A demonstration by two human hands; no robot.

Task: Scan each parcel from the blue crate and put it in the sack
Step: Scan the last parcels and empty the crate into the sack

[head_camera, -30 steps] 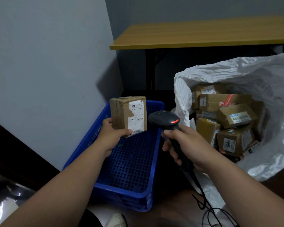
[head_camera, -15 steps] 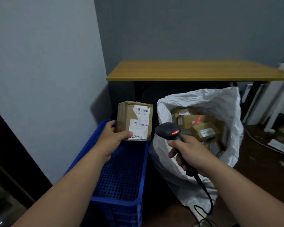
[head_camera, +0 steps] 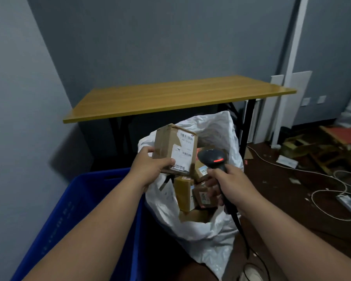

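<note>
My left hand [head_camera: 150, 168] grips a brown cardboard parcel [head_camera: 173, 148] with white barcode labels, holding it upright over the open mouth of the white sack [head_camera: 217, 130]. My right hand [head_camera: 231, 183] holds a black barcode scanner [head_camera: 212, 158] by its handle, its red light lit, just right of the parcel. Inside the sack lie several brown parcels [head_camera: 185, 191]. The blue crate [head_camera: 85, 199] stands at the lower left, my left forearm crossing over it.
A wooden table [head_camera: 170, 96] on black legs stands behind the sack. Grey walls close in the left and back. White cables [head_camera: 332, 191], papers and wooden pieces litter the dark floor on the right. The scanner's black cord [head_camera: 243, 236] hangs down by the sack.
My left hand has carried the parcel rightward from above the crate to above the sack. The scanner hand stayed beside it. The camera view has tilted up and shifted right.
</note>
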